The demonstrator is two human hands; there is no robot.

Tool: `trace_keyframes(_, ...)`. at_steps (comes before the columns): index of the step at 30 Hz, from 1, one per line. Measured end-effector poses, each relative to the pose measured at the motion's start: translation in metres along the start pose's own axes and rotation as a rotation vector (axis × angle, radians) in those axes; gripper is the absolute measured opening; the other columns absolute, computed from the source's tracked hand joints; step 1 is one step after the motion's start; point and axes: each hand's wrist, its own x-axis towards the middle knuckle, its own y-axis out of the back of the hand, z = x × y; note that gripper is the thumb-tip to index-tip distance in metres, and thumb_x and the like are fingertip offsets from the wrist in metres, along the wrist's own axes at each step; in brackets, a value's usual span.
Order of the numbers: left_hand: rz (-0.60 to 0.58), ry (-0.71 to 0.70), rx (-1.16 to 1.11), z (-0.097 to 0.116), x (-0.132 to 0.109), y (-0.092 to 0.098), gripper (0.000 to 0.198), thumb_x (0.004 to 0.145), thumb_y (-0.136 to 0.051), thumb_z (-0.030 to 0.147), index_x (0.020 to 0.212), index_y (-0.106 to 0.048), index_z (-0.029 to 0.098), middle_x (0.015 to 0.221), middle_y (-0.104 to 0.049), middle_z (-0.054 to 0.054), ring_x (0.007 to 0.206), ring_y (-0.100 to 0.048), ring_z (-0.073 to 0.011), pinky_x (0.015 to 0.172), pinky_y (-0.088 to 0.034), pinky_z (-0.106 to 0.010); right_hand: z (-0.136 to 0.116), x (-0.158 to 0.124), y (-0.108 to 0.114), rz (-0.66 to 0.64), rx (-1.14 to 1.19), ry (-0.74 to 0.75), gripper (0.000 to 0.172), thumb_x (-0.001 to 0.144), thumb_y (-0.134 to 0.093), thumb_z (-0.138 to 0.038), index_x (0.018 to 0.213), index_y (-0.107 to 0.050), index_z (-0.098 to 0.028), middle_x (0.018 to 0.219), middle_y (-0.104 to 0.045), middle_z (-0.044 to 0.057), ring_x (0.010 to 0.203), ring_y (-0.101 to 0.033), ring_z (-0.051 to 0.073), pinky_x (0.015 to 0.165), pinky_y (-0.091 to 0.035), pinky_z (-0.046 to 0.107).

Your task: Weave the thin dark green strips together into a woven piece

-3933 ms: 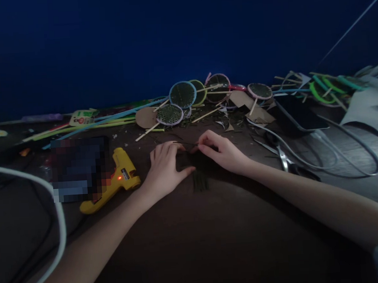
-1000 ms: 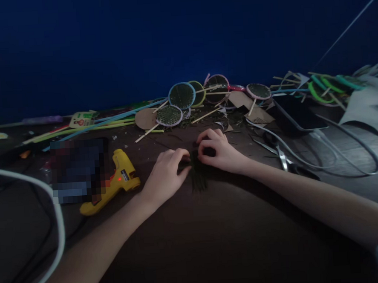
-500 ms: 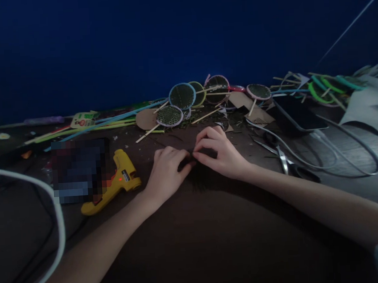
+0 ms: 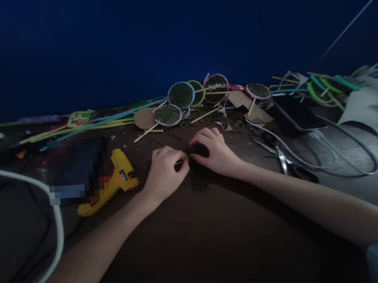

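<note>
My left hand (image 4: 167, 170) and my right hand (image 4: 212, 150) meet over the dark table, fingertips almost touching. Each is closed in a pinch, thumb against fingers. Something small and dark lies between the fingertips; its kind is too dim to make out. Just below them a bunch of thin dark green strands (image 4: 199, 181) shows faintly, and whether it joins the pinched piece I cannot tell. Left of my left hand lies a yellow glue gun (image 4: 122, 173) with a small red light on. Scissors (image 4: 282, 159) rest open-bladed to the right of my right hand.
Behind my hands lie several small round net rackets (image 4: 181, 96) with sticks, cardboard pieces (image 4: 239, 100) and green scraps. A phone (image 4: 299, 113) with a white cable (image 4: 321, 165) is at right. Another white cable (image 4: 58, 230) curves at left. A blue wall (image 4: 169, 36) stands behind.
Both hands stay together in a pinch, with the right fingers curled more and the left thumb shifted. The dark green strands below them show more clearly. The view has shifted slightly.
</note>
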Motion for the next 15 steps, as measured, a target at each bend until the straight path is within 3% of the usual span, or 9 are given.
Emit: trace_keyframes(15, -0.004, 0.036, 0.001, 0.0012, 0.0012, 0.0002, 0.014, 0.077, -0.049, 0.016, 0.067, -0.058, 0.019, 0.078, -0.068, -0.001, 0.082, -0.060, -0.0190, 0.081, -0.039, -0.036, 0.0024, -0.0006, -0.0034, -0.056, -0.030, -0.048, 0.016, 0.073, -0.056, -0.022, 0.088, -0.060, -0.022, 0.103, -0.058, 0.007, 0.099, -0.044, 0.027, 0.084, -0.036, 0.043)
